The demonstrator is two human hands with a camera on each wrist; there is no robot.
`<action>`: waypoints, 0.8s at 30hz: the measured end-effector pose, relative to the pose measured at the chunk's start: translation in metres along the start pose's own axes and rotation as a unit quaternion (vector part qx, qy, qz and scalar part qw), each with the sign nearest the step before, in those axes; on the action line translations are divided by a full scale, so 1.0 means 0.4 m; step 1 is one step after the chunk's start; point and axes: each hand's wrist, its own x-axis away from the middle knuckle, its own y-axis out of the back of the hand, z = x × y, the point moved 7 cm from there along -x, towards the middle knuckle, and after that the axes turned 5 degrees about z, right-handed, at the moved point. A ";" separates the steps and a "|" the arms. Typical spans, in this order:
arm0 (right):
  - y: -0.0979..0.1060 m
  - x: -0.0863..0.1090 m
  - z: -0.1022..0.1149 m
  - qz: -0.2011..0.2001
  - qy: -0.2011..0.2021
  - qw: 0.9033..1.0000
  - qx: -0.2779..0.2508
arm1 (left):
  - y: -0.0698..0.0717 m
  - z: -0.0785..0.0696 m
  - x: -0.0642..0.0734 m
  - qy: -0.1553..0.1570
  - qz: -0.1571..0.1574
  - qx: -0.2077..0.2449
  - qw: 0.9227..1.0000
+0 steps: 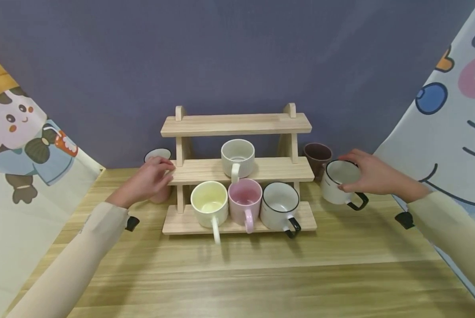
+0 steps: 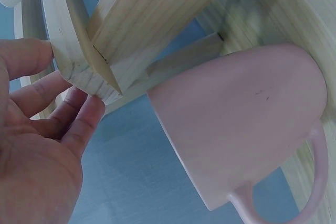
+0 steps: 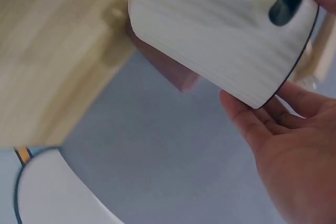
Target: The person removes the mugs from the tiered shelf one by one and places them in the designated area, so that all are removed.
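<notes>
My left hand [image 1: 151,179] grips the left end of the middle shelf of a wooden rack [image 1: 197,170]; in the left wrist view the thumb and fingers [image 2: 86,114] close around the board's end. Beside that hand stands a pink mug [image 2: 247,124] with its handle turned away from it. My right hand [image 1: 372,174] holds a white enamel-style mug [image 1: 330,191] by its rim, to the right of the rack. This mug has a black rim and black handle [image 3: 283,9]. It appears raised and tilted in the right wrist view.
A light grey mug [image 1: 238,154] sits on the middle shelf. On the bottom shelf stand a yellow mug [image 1: 209,203], a pink mug [image 1: 245,201] and a black-rimmed white mug [image 1: 279,205]. A dark brown mug [image 1: 317,154] stands behind the held one. A grey backdrop [image 1: 237,53] rises behind.
</notes>
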 end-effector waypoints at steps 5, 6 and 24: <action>-0.062 -0.022 -0.008 0.006 0.013 1.000 -0.005 | 0.000 -0.003 -0.001 0.001 0.000 0.001 1.000; -0.071 -0.027 -0.011 0.005 0.013 1.000 -0.006 | 0.000 -0.002 -0.002 0.003 0.001 0.002 1.000; -0.140 -0.058 -0.022 0.000 -0.015 1.000 -0.015 | 0.001 -0.002 -0.001 0.016 0.009 -0.001 1.000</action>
